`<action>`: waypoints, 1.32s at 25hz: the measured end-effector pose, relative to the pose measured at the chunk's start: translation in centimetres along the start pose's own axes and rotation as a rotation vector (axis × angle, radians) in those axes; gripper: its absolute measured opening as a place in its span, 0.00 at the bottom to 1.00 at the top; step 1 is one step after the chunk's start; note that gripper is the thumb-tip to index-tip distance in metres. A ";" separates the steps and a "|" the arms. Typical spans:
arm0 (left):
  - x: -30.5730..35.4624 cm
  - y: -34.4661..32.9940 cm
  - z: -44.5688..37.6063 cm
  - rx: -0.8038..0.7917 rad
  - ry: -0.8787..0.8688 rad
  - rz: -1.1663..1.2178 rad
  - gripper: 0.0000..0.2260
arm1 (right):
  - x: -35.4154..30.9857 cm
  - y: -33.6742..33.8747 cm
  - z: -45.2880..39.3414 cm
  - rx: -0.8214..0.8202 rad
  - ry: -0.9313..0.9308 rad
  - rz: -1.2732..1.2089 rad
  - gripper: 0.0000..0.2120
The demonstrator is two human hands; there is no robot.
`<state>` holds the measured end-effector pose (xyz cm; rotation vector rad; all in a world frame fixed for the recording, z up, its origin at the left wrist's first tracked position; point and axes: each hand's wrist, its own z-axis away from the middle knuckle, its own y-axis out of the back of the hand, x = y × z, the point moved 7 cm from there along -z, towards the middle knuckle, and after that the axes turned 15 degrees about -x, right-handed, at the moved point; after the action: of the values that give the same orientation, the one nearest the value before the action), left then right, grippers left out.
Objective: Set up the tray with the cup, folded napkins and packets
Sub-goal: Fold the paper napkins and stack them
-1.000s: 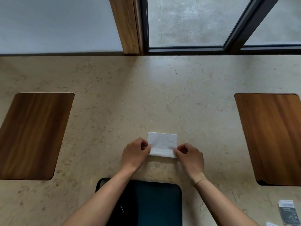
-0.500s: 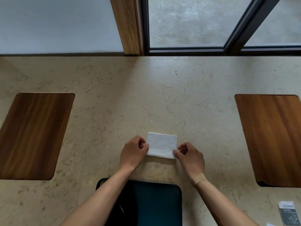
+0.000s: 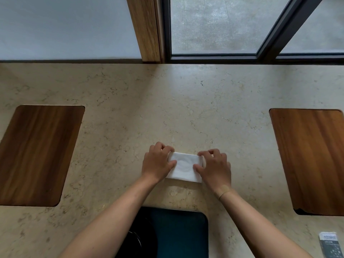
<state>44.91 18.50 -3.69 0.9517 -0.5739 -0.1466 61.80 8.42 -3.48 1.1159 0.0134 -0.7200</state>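
A white folded napkin (image 3: 184,167) lies flat on the beige stone counter (image 3: 167,112) just in front of me. My left hand (image 3: 157,162) holds its left end, thumb on top and fingers curled over the far corner. My right hand (image 3: 214,166) holds the right end the same way. A dark teal tray (image 3: 183,233) sits at the near edge below my arms, partly hidden by my left forearm. A dark round shape shows on its left side. A grey packet (image 3: 330,243) lies at the lower right corner. I see no cup clearly.
Two wooden inlay panels are set in the counter, one at the left (image 3: 37,153) and one at the right (image 3: 312,161). A window with a dark frame (image 3: 214,57) and a wooden post (image 3: 147,28) run along the far edge.
Both hands have moved forward from the napkin's near corners to its ends, and the napkin now looks folded narrower front to back.
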 end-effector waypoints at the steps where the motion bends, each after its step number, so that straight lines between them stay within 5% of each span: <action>1: 0.0 0.0 -0.1 -0.006 0.003 0.019 0.16 | -0.1 0.0 -0.1 -0.004 0.000 -0.001 0.17; 11: 0.6 0.4 0.3 -0.012 -0.044 0.100 0.06 | -0.4 -0.2 0.0 -0.047 0.037 -0.192 0.11; 24: -0.2 0.7 6.4 -0.215 0.064 0.519 0.11 | 0.8 0.3 5.9 -0.156 0.020 -0.634 0.12; 29: 1.0 1.1 9.8 -0.264 0.085 0.298 0.12 | 0.6 0.5 9.4 -0.132 0.033 -0.658 0.08; 33: 1.2 0.8 12.3 -0.293 0.079 0.356 0.09 | 0.7 -1.1 12.0 -0.182 0.028 -0.664 0.08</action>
<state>39.37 9.64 2.92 0.5582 -0.6210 0.1236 57.74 -2.03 0.95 0.9428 0.4824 -1.2650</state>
